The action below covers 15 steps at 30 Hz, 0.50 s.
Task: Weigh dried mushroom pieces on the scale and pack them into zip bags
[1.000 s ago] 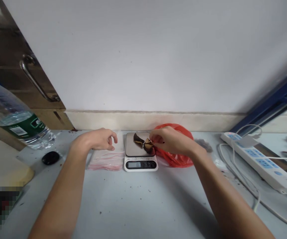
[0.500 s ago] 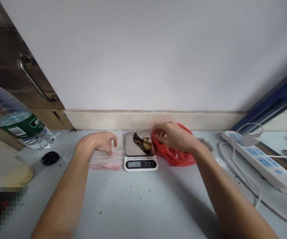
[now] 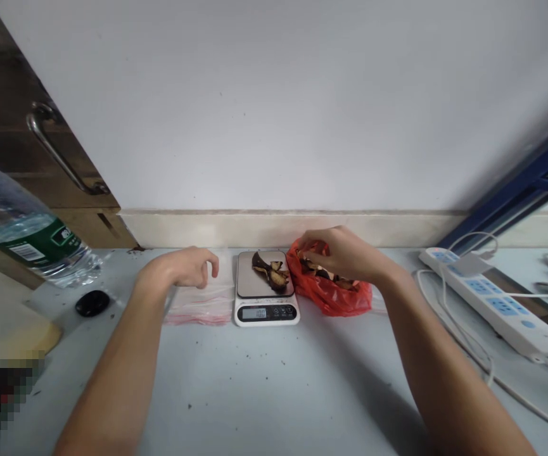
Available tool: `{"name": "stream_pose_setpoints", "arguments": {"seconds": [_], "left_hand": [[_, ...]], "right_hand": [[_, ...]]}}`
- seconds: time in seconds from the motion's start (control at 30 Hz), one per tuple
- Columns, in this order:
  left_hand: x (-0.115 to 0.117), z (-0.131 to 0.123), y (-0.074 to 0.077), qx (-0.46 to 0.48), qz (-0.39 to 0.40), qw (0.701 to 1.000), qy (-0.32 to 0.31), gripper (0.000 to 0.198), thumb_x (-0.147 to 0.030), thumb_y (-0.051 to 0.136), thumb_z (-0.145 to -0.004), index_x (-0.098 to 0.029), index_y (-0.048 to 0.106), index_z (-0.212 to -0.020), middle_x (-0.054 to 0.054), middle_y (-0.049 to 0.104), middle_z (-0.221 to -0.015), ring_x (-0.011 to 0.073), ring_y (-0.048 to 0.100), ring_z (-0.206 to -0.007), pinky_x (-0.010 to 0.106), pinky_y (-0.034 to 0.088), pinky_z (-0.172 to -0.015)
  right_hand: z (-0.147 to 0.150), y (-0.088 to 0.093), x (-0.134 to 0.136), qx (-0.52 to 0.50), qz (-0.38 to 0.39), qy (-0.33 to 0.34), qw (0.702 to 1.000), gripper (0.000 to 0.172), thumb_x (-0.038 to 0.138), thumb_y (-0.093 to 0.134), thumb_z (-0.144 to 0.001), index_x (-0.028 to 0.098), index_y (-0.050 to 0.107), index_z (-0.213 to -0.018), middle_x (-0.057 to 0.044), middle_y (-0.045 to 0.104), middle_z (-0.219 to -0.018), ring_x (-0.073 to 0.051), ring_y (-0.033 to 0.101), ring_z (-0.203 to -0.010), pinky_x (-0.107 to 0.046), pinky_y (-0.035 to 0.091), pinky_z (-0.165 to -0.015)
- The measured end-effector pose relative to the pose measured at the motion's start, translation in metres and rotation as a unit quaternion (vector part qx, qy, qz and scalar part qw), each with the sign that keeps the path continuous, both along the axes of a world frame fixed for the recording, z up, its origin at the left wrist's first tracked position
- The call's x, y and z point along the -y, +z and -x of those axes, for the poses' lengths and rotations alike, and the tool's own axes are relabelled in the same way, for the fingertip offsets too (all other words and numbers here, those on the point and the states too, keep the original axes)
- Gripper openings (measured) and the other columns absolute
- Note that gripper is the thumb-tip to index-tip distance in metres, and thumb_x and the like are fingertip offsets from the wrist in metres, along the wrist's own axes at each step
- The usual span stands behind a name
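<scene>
On the digital kitchen scale (image 3: 246, 291) lie several dark, dried slices (image 3: 274, 272), perhaps dried mushroom. The display seems to read 100 or 10.0. My left hand (image 3: 191, 266) hovers over a stack of clear zip bags (image 3: 200, 304) with pink-red edges; its fingers are loosely bent and apart, holding nothing. To the right of the scale, an opened red plastic bag (image 3: 333, 301) contains more of the same slices (image 3: 324, 272). My right hand (image 3: 340, 250) is over this bag, thumb and fingers apart at its left rim. I see nothing between them, though the fingertips are partly hidden.
A water bottle (image 3: 31, 234) with a green label leans in at the left, near a black round object (image 3: 92, 303). A white power strip (image 3: 497, 304) with cables lies on the right. The wall (image 3: 274, 126) rises behind the table (image 3: 235, 392), where small dark crumbs are scattered.
My right hand has shifted slightly right and the red bag's mouth shows more of its slices. The left hand stays above the zip bags. The scale and its slices look unchanged.
</scene>
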<state>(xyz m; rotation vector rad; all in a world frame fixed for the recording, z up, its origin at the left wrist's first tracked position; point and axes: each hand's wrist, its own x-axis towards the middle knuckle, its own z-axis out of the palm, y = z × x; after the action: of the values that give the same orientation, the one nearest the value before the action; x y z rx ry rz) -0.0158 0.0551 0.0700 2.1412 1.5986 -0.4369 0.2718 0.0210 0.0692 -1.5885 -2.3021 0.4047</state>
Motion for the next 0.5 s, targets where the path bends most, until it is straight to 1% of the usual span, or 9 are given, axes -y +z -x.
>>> {"name": "stream_pose_setpoints", "arguments": {"seconds": [0.1, 0.2, 0.3, 0.37, 0.43, 0.47, 0.5], "left_hand": [[0.004, 0.006, 0.013, 0.045, -0.061, 0.997, 0.012, 0.031, -0.015, 0.051, -0.061, -0.023, 0.062, -0.088, 0.000, 0.071, -0.077, 0.0194, 0.066, -0.072, 0.026, 0.045, -0.062], [0.008, 0.010, 0.024, 0.117, -0.142, 0.982, 0.031, 0.025, -0.019, 0.051, -0.067, -0.023, 0.061, -0.090, 0.001, 0.072, -0.080, 0.0199, 0.068, -0.075, 0.028, 0.048, -0.068], [0.014, 0.006, 0.029, 0.180, -0.207, 0.962, 0.022, 0.018, -0.027, 0.054, -0.073, -0.023, 0.061, -0.089, 0.002, 0.072, -0.081, 0.0203, 0.068, -0.075, 0.029, 0.048, -0.068], [0.018, -0.001, 0.030, 0.221, -0.228, 0.948, 0.008, 0.016, -0.031, 0.056, -0.074, -0.023, 0.061, -0.087, 0.002, 0.072, -0.080, 0.0198, 0.068, -0.074, 0.029, 0.049, -0.067], [0.022, -0.009, 0.030, 0.259, -0.240, 0.936, -0.004, 0.016, -0.034, 0.058, -0.075, -0.023, 0.060, -0.087, 0.001, 0.071, -0.080, 0.0189, 0.067, -0.072, 0.028, 0.048, -0.063], [0.024, -0.013, 0.029, 0.273, -0.248, 0.929, -0.009, 0.016, -0.034, 0.059, -0.075, -0.023, 0.060, -0.087, 0.001, 0.070, -0.080, 0.0183, 0.066, -0.070, 0.028, 0.047, -0.061], [0.025, -0.016, 0.029, 0.283, -0.260, 0.923, -0.016, 0.015, -0.033, 0.059, -0.074, -0.023, 0.059, -0.086, 0.001, 0.069, -0.079, 0.0175, 0.065, -0.069, 0.027, 0.047, -0.060]], "right_hand": [[-0.001, -0.002, -0.001, -0.024, -0.015, -0.001, 1.000, 0.025, 0.007, 0.056, -0.085, 0.020, 0.073, -0.098, -0.005, 0.078, -0.092, -0.018, 0.069, -0.079, -0.026, 0.051, -0.069], [0.004, -0.003, 0.001, -0.077, -0.042, 0.014, 0.996, 0.030, 0.009, 0.054, -0.089, 0.020, 0.070, -0.112, -0.004, 0.076, -0.089, -0.017, 0.069, -0.077, -0.027, 0.051, -0.070], [0.018, -0.004, 0.006, -0.130, -0.059, 0.062, 0.988, 0.034, 0.017, 0.051, -0.095, 0.023, 0.065, -0.125, -0.003, 0.076, -0.091, -0.017, 0.068, -0.077, -0.028, 0.050, -0.070], [0.031, -0.004, 0.012, -0.144, -0.042, 0.108, 0.983, 0.035, 0.025, 0.049, -0.100, 0.024, 0.061, -0.133, -0.001, 0.074, -0.087, -0.016, 0.067, -0.073, -0.029, 0.049, -0.070], [0.043, -0.005, 0.016, -0.140, -0.019, 0.144, 0.980, 0.032, 0.030, 0.048, -0.103, 0.024, 0.063, -0.131, 0.000, 0.073, -0.082, -0.015, 0.063, -0.068, -0.028, 0.047, -0.068], [0.049, -0.006, 0.018, -0.136, -0.009, 0.152, 0.979, 0.029, 0.032, 0.047, -0.104, 0.023, 0.066, -0.124, 0.000, 0.071, -0.080, -0.014, 0.061, -0.065, -0.028, 0.046, -0.066], [0.053, -0.008, 0.018, -0.137, -0.004, 0.148, 0.979, 0.027, 0.033, 0.048, -0.103, 0.021, 0.070, -0.112, 0.000, 0.071, -0.078, -0.014, 0.059, -0.063, -0.028, 0.045, -0.064]]}}
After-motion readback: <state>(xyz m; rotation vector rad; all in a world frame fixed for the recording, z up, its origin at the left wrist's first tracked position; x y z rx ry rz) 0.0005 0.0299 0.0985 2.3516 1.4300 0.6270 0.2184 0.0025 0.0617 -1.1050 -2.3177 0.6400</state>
